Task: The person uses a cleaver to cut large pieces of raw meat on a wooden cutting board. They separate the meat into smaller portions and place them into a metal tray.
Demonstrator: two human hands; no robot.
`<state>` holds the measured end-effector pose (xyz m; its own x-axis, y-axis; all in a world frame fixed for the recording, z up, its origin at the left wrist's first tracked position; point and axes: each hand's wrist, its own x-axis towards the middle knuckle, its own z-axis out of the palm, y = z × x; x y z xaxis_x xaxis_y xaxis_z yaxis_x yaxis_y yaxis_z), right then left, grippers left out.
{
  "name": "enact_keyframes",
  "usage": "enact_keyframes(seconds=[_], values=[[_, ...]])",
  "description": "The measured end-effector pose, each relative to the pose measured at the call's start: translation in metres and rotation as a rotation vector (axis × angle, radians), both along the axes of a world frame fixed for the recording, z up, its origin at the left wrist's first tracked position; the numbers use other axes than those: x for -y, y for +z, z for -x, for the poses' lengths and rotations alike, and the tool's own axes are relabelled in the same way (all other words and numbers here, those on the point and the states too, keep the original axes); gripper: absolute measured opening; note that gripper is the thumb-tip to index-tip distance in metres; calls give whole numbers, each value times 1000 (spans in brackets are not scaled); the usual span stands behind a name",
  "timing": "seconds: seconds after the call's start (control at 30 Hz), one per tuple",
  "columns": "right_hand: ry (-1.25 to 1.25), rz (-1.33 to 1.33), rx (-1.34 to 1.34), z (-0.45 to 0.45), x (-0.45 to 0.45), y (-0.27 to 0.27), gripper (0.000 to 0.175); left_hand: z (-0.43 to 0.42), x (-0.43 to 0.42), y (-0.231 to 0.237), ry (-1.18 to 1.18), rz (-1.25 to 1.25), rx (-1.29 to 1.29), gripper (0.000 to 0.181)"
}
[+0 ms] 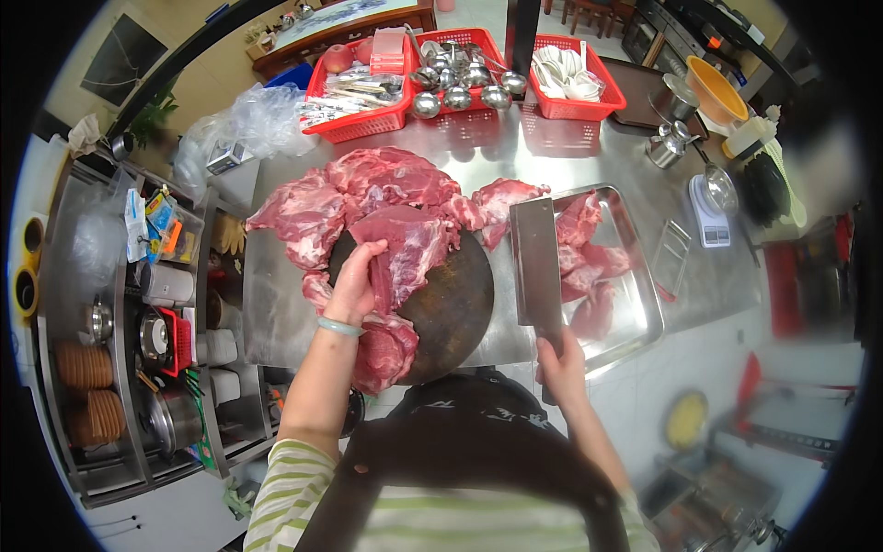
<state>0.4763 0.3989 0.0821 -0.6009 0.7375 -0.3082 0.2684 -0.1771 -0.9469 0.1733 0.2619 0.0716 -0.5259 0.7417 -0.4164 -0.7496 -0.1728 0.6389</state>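
Observation:
My left hand grips a piece of raw red meat over the left part of a round dark chopping board. My right hand is closed on the handle of a cleaver, whose broad blade points away from me, over the left edge of a metal tray. Several smaller pieces of meat lie in that tray. Large chunks of raw meat are heaped behind and left of the board, and another chunk lies at its near left edge.
Red plastic baskets at the back hold ladles, spoons and packed utensils. Plastic bags lie at the back left. A kitchen scale and steel pots stand at the right. Shelves with cookware are on the left.

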Motion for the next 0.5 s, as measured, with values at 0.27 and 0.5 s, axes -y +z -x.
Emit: enact_keyframes(seconds=[0.27, 0.5], values=[[42, -36, -21, 6, -7, 1, 15, -72, -4, 27, -225, 433, -1102, 58], [223, -171, 132, -4, -10, 8, 21, -127, 20, -20, -263, 697, -1567, 52]])
